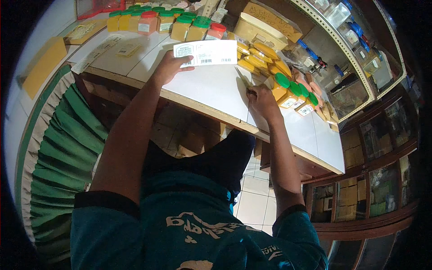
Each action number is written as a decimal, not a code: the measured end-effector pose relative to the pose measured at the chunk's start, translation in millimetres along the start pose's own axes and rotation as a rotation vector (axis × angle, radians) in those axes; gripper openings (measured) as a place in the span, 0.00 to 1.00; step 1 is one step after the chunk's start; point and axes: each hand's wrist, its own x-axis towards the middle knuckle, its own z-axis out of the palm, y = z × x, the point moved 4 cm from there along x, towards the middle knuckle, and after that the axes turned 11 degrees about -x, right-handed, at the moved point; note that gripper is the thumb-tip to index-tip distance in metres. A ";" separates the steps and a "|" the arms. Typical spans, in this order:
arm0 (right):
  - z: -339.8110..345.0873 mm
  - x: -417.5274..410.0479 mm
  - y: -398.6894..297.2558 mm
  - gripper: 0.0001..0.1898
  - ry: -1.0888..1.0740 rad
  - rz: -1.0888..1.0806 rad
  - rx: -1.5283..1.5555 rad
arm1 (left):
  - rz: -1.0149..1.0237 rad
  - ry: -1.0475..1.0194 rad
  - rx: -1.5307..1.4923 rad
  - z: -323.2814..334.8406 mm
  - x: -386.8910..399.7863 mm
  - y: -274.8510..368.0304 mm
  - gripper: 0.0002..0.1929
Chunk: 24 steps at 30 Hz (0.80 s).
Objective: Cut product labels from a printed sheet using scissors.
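My left hand [170, 67] pinches the left end of a white printed label strip [216, 52], which bears writing and barcodes. The strip is held up over the white tiled tabletop [206, 86]. Over the right half of the table, my right hand [262, 99] is closed around a slim, pointed, blade-like tool [241, 77]; its exact kind is hard to make out. Just right of that hand stand square plastic jars of yellow-brown powder with green lids [282, 88], white labels on their sides. Behind them lie stacked clear packets of yellow powder [260, 55].
More powder jars with green and red lids [182, 28] line the table's back. Another printed label strip [98, 54] and a small flat packet [128, 49] lie at left. A perforated metal shelf frame [351, 50] rises at right. Pleated green cloth [64, 145] hangs at left.
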 end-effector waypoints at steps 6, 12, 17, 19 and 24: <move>-31.3 12.7 -9.0 0.23 -0.297 0.078 -0.152 | -0.016 0.046 -0.008 -1.1 -3.6 0.2 0.25; -39.3 -3.7 -17.0 0.23 -0.290 -0.034 1.005 | 0.001 0.085 -0.183 -5.1 -1.9 8.3 0.20; -24.8 9.9 -43.9 0.20 -0.249 -0.029 1.085 | 0.080 0.198 -0.287 -8.9 -3.2 14.5 0.20; -8.9 25.1 -52.6 0.21 -0.394 0.109 1.194 | 0.071 0.196 -0.291 -14.9 -3.2 15.9 0.22; 15.6 46.0 -65.9 0.25 -0.386 -0.027 1.426 | 0.044 0.191 -0.235 -8.1 -3.1 13.1 0.25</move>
